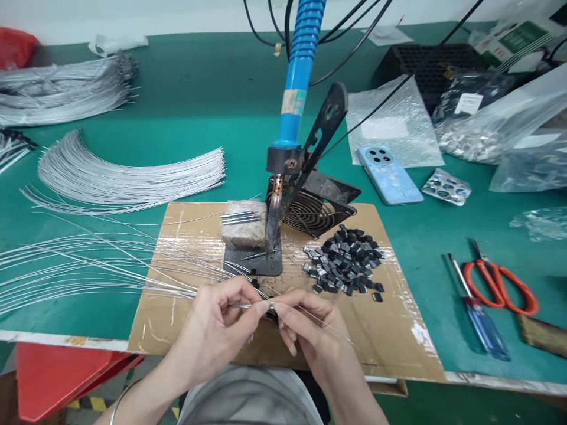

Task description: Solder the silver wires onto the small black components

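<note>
At front centre of the cardboard sheet (390, 336), both hands closed, fingertips almost meeting. L. hand (224, 321) grips a thin white wire (241, 306) betw. thumb & forefinger; R. hand (316, 324) pinches a small part (271, 306) just beside, mostly covered, so exact fit can't be confirmed. Loose white wires (172, 289) trail off left; pile of black connectors (348, 260) beyond R. hand; blue soldering arm (290, 118) stands behind, w/ fan (310, 212) adjacent.

Handling (est.): wire v. light, springy, prob. slick-jacketed; free length apt to swing & tug. Hold close to its end. Part likewise light, prob. rigid, easily dropped or twisted; take by its sides, min. pressure, fingertips only.
</note>
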A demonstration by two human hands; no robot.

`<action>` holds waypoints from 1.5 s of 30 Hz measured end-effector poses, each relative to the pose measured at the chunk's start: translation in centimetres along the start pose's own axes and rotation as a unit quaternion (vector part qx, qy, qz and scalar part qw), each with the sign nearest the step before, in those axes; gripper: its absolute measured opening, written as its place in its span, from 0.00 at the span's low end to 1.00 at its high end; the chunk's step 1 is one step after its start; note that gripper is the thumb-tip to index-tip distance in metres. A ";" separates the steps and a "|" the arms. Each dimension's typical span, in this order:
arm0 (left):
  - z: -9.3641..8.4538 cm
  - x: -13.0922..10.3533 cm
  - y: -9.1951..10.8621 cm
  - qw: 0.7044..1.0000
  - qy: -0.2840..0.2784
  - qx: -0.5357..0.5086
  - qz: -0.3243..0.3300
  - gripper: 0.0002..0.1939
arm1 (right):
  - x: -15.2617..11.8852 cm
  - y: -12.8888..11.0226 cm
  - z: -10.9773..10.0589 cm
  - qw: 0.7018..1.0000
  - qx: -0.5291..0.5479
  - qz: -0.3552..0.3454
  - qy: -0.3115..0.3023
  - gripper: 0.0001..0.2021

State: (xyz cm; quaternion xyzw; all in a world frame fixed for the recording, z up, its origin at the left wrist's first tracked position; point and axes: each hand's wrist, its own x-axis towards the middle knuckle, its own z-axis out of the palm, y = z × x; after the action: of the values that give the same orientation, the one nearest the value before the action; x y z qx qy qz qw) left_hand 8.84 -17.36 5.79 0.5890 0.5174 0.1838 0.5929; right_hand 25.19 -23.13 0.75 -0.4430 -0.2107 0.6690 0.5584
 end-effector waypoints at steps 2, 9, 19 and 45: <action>0.2 0.0 0.0 1.000 0.017 -0.004 0.006 0.13 | 0.0 0.2 0.2 1.000 0.015 -0.005 0.010 0.07; 1.1 -0.2 -1.2 0.995 0.082 -0.005 0.048 0.14 | 0.0 0.5 1.1 0.997 0.051 -0.021 0.045 0.08; 2.1 -0.4 -1.4 0.990 0.123 -0.005 0.075 0.13 | 0.3 1.8 1.1 0.996 0.071 -0.029 0.044 0.06; 1.7 -0.2 -0.4 0.985 0.142 0.031 0.097 0.11 | -0.1 1.3 0.9 0.995 -0.004 -0.077 0.057 0.03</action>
State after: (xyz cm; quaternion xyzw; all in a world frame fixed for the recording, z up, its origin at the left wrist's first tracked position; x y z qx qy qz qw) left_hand 10.04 -18.51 5.09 0.6226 0.5417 0.3062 0.4744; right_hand 23.75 -23.43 0.23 -0.4650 -0.2151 0.5971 0.6172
